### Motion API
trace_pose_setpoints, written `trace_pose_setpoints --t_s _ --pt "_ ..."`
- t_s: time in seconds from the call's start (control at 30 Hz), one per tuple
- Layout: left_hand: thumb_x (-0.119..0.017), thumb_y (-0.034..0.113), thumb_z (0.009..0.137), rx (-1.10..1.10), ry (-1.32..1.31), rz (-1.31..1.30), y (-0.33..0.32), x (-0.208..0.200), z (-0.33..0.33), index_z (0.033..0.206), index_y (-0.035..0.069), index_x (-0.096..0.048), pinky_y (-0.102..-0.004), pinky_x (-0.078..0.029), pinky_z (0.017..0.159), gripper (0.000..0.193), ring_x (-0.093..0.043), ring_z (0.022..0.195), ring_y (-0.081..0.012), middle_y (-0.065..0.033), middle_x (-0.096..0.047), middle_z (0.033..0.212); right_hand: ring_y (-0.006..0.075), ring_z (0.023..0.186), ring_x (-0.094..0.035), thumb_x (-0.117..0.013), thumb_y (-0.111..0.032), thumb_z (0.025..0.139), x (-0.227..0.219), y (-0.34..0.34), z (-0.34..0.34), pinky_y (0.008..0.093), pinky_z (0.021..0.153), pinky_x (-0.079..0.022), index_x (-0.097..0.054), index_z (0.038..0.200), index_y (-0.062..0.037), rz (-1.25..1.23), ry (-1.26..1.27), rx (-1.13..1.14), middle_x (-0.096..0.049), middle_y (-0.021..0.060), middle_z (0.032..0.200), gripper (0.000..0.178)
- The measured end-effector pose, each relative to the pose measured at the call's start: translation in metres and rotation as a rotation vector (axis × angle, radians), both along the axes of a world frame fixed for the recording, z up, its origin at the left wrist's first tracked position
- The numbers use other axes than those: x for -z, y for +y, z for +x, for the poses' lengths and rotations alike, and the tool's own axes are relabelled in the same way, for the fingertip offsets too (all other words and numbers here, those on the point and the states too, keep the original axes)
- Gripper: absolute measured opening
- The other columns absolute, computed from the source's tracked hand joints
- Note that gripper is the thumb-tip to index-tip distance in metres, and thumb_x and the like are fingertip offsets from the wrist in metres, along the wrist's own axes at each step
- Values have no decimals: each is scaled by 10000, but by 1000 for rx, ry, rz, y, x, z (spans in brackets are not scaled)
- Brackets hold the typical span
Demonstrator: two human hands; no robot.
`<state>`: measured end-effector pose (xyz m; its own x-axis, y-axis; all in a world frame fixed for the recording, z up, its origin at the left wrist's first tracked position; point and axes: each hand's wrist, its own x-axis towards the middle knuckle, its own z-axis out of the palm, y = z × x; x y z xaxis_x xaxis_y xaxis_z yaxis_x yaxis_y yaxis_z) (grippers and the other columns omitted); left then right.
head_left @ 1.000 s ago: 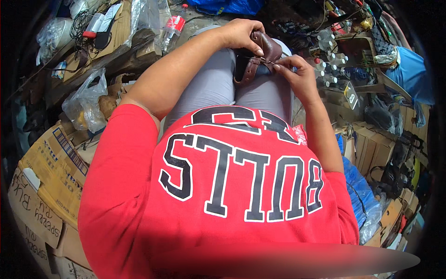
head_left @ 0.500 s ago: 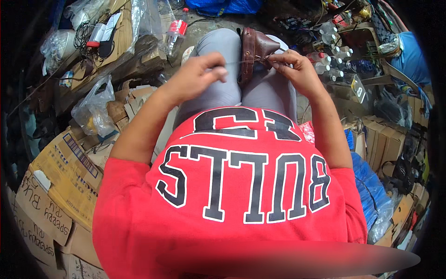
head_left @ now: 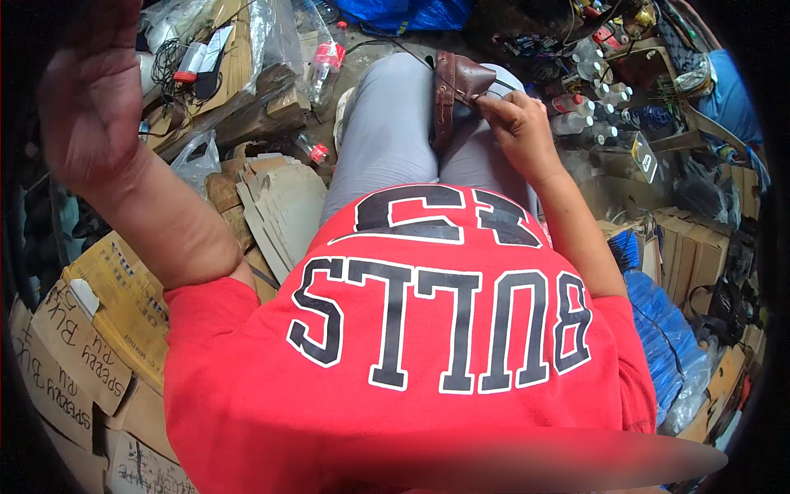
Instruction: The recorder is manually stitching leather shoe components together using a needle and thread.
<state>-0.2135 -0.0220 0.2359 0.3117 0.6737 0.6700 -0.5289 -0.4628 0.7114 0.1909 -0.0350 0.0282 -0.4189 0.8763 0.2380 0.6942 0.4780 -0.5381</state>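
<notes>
A brown leather shoe (head_left: 461,81), with small holes and a lace strip along its edge, stands between my grey-trousered knees. My right hand (head_left: 520,128) is closed in a pinch at the shoe's right side, thumb and fingertips together on the leather edge. Any thread between those fingertips is too fine to make out. Far out to the left, my left hand (head_left: 95,107) is raised close to the view, palm showing. Its fingers run into the dark rim at the top, so I cannot see what they hold.
Flattened cardboard (head_left: 284,210) and a yellow-brown carton (head_left: 123,296) lie on the left. A red-labelled plastic bottle (head_left: 327,66) is beyond my left knee. Several small bottles (head_left: 572,115) stand right of the shoe. Blue plastic sheeting (head_left: 658,329) lies beside my right arm.
My left hand has swung from beside the shoe far out to the left and up. The right hand stays pinched at the shoe. The thin strand seen between the hands is no longer clear.
</notes>
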Motion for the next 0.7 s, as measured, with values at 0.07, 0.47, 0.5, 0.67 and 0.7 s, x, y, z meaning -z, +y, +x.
trace_pose_setpoints --t_s 0.07,0.47,0.5,0.67,0.7 --pt "-660 69 806 -588 -95 -82 -18 6 16 926 -20 -683 -514 -329 1068 151 -522 1171 -375 -242 -599 1157 226 740 -562 -652 -75 771 1 -4 -7 368 795 -396 -704 1007 -174 37 -1 -27 -567 43 746 261" --pt "-613 0 817 -931 -355 -11 9 34 4 865 -47 -636 -468 -483 905 71 -634 898 -332 -217 -655 915 221 784 -565 -650 -87 788 -1 -10 -7 398 847 -374 -682 1049 -184 91 -27 -63 -575 34 772 280" --pt "-603 -17 820 -932 -232 58 10 40 7 865 -44 -634 -455 -501 884 61 -640 883 -330 -218 -656 912 220 786 -564 -650 -87 787 0 -10 -8 399 856 -367 -679 1055 -188 92 -20 -67 -577 34 780 288" --pt "-638 -42 792 -816 549 -210 -10 112 100 937 19 -672 -296 -492 759 161 -625 799 -178 -75 -672 879 211 742 -555 -614 21 742 0 -3 -3 328 753 -408 -685 1033 -139 79 8 -54 -549 46 744 339" --pt "-668 -21 777 -666 682 -49 -8 127 114 947 59 -694 -262 -466 729 189 -599 782 -140 -34 -661 856 206 760 -568 -630 -7 766 2 3 0 326 756 -428 -697 1017 -156 -83 94 -41 -563 44 777 300"
